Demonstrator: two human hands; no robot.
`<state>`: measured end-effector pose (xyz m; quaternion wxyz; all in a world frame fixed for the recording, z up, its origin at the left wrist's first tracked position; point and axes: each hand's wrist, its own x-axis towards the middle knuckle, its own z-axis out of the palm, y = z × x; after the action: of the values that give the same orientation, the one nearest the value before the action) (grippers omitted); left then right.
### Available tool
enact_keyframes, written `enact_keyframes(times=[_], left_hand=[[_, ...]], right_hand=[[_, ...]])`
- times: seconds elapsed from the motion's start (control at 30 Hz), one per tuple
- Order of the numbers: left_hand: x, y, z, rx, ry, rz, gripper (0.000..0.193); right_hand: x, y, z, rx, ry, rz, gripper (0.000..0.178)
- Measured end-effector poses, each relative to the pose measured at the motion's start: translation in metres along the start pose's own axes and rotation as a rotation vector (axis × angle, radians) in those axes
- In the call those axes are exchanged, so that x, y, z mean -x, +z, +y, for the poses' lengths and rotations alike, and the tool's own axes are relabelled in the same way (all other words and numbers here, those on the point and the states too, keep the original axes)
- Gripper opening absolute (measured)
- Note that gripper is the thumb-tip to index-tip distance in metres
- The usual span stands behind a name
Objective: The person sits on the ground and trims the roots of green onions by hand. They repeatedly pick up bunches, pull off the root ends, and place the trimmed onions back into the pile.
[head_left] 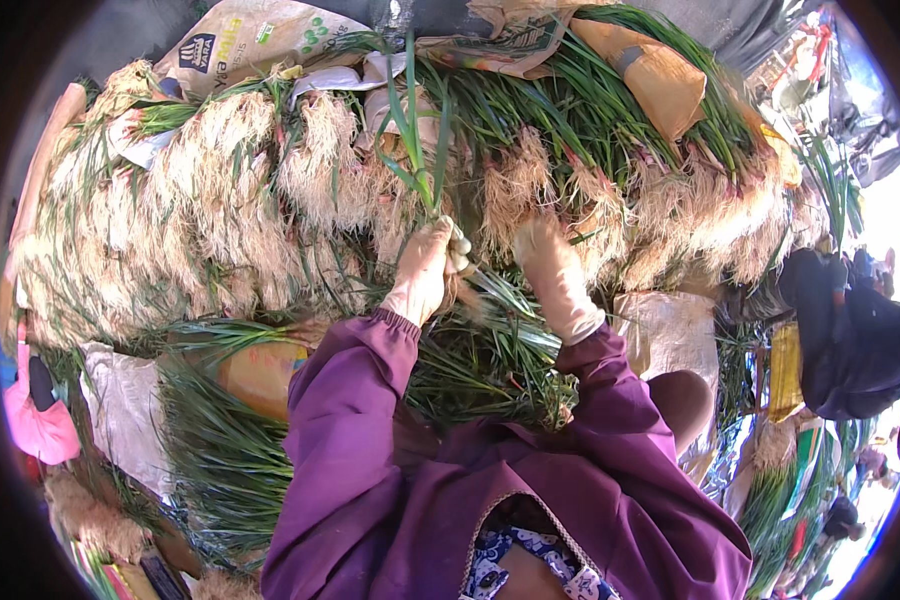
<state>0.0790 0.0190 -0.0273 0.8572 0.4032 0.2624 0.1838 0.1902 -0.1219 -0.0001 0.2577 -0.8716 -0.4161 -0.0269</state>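
Note:
In front of me my gloved left hand point(423, 268) is closed round the lower stems of a few green onions point(416, 150). Their leaves point up and away from me, and a blurred brownish tuft of roots hangs below the fist. To its right is my gloved right hand point(552, 268), close to the hanging roots of the bunches behind it. Its fingers are smeared and partly hidden, so whether it holds anything cannot be made out. Under both hands, loose green onions point(490, 370) lie in a pile against my lap.
A long bank of bunched onions with pale roots point(210, 170) runs across the far side. Sacks point(255, 45) and a brown wrapper point(660, 85) lie over it. More leaves point(220, 450) and a white sack point(130, 410) are at left; a dark-clothed person point(845, 330) is at right.

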Motion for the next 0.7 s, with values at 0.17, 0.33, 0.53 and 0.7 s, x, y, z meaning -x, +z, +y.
enact_keyframes(times=[0.17, 0.33, 0.53, 0.7], left_hand=[[0.013, 0.013, 0.002, 0.117, -0.119, -0.027, 0.024], [0.019, 0.008, 0.008, 0.366, -0.073, -0.351, 0.035], [0.013, -0.01, 0.002, 0.352, -0.154, -0.151, 0.041], [0.003, -0.009, -0.007, 0.363, -0.078, -0.155, 0.03]], right_hand=[[-0.053, 0.037, -0.033, -0.926, 0.436, -0.575, 0.028], [-0.045, 0.076, -0.035, -1.541, 0.561, -0.263, 0.015], [0.017, 0.059, 0.019, 0.065, -0.08, -1.297, 0.021], [-0.061, 0.066, 0.005, -0.507, -0.212, 0.032, 0.042]])
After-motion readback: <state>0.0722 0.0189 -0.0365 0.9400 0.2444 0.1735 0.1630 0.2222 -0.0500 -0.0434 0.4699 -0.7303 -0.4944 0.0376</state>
